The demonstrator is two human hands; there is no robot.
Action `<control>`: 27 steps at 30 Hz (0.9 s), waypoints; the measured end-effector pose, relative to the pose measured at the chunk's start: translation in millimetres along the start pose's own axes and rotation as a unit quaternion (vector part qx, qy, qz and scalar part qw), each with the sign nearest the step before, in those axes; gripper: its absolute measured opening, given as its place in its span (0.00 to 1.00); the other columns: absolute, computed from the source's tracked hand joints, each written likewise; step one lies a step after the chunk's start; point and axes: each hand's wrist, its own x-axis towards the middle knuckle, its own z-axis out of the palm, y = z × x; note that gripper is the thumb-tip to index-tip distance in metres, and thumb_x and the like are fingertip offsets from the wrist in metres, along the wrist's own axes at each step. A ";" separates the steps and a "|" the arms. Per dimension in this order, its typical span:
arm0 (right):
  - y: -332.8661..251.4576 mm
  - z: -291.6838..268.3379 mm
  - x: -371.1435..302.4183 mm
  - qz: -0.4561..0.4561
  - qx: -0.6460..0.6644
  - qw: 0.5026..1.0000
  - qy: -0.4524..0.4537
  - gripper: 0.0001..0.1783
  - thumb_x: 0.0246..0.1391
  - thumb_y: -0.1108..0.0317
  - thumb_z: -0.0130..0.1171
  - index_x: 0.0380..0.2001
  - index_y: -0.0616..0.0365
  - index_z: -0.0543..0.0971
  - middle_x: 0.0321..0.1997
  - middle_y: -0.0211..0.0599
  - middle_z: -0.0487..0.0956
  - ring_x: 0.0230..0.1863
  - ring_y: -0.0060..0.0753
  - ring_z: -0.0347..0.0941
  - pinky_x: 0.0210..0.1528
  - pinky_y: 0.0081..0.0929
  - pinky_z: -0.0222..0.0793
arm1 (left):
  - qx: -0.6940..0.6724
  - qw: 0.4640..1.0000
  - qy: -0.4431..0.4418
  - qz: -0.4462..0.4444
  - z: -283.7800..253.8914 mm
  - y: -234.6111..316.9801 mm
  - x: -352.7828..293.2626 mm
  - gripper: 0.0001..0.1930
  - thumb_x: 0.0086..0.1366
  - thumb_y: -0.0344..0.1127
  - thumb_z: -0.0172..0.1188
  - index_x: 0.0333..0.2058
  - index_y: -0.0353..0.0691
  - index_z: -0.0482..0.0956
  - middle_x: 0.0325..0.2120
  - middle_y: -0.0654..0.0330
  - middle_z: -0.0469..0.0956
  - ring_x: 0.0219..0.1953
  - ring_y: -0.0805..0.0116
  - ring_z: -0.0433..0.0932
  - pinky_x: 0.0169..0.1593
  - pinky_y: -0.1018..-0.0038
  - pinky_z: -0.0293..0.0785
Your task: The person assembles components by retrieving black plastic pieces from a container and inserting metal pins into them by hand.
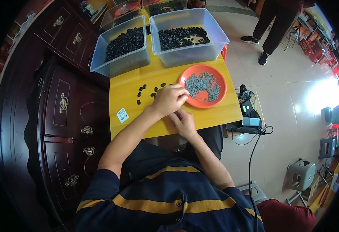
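My left hand [170, 100] is closed over the yellow board, its fingertips beside the rim of an orange-red plate [183, 77]. Just below it, nearer my body, my right hand [185, 123] has its thumb and fingers pressed together. Whatever the fingers hold is hidden or too small to make out. A heap of small, thin grey metal pieces [200, 82] lies in the plate. Several small black oval pieces [139, 94] are scattered on the board left of my left hand, and some are partly covered by it.
Two clear plastic tubs stand at the far side of the yellow board [212, 118]: the left tub [133, 62] and the right tub [200, 54], both with black oval pieces. A dark wooden cabinet [71, 100] borders the left. A black cable [250, 162] hangs at right; a person [275, 23] stands beyond.
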 end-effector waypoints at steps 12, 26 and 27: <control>-9.6 -3.6 -6.6 -0.079 -0.054 0.995 -0.036 0.10 0.56 0.68 0.64 0.38 0.64 0.79 0.31 0.49 0.83 0.31 0.49 0.81 0.35 0.37 0.75 | 0.093 0.971 -0.211 0.063 71.6 -0.2 52.9 0.04 0.57 0.34 0.63 0.32 0.47 0.82 0.31 0.59 0.79 0.38 0.55 0.80 0.39 0.59 0.77; -8.3 -4.1 -6.5 -0.078 -0.044 0.995 -0.041 0.11 0.57 0.70 0.64 0.40 0.65 0.79 0.31 0.44 0.83 0.31 0.36 0.81 0.36 0.31 0.75 | 0.158 0.944 -0.267 0.110 78.0 1.8 68.3 0.04 0.56 0.31 0.59 0.31 0.39 0.77 0.33 0.54 0.79 0.38 0.49 0.81 0.39 0.54 0.77; -9.4 -3.4 -6.3 -0.080 -0.044 0.995 -0.045 0.11 0.57 0.70 0.64 0.40 0.65 0.79 0.31 0.44 0.83 0.31 0.36 0.81 0.36 0.31 0.75 | 0.163 0.938 -0.287 0.109 77.3 0.4 69.2 0.05 0.56 0.30 0.58 0.31 0.37 0.76 0.33 0.53 0.79 0.38 0.48 0.81 0.39 0.53 0.77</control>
